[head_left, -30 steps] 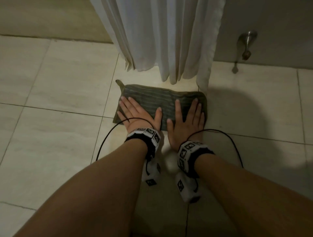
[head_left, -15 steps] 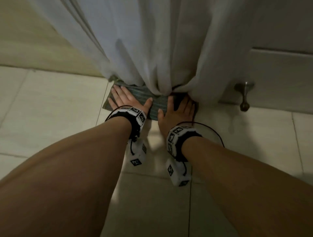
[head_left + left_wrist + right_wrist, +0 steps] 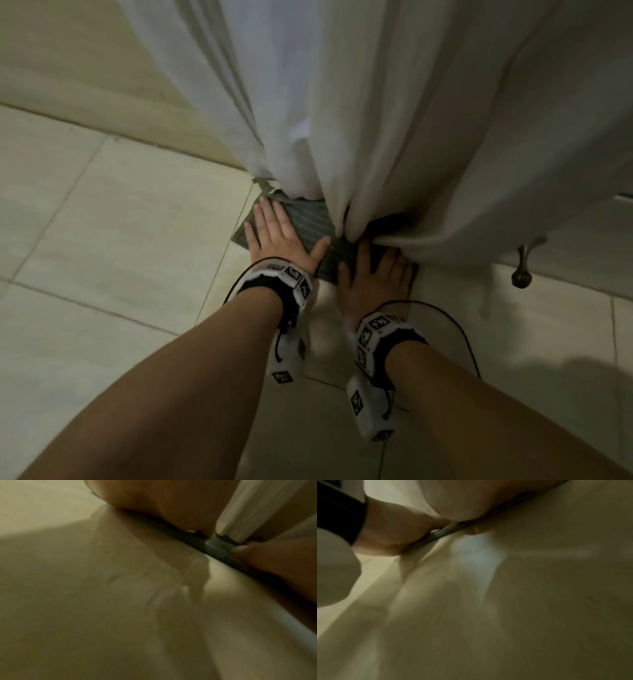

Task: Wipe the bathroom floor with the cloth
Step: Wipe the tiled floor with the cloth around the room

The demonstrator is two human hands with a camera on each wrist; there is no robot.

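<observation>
Grey-green striped cloth [image 3: 308,219], seemingly white curtain [image 3: 376,120], pale tiles [image 3: 120,240].

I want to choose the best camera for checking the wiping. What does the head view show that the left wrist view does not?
Only the head view shows both hands flat on the cloth: left hand, right hand. It also shows the door stopper and the wrist bands. Only the left wrist view shows the cloth's edge against the floor from low down, though blurred. Both show the cloth, the white curtain over it and the tiled floor.
</observation>
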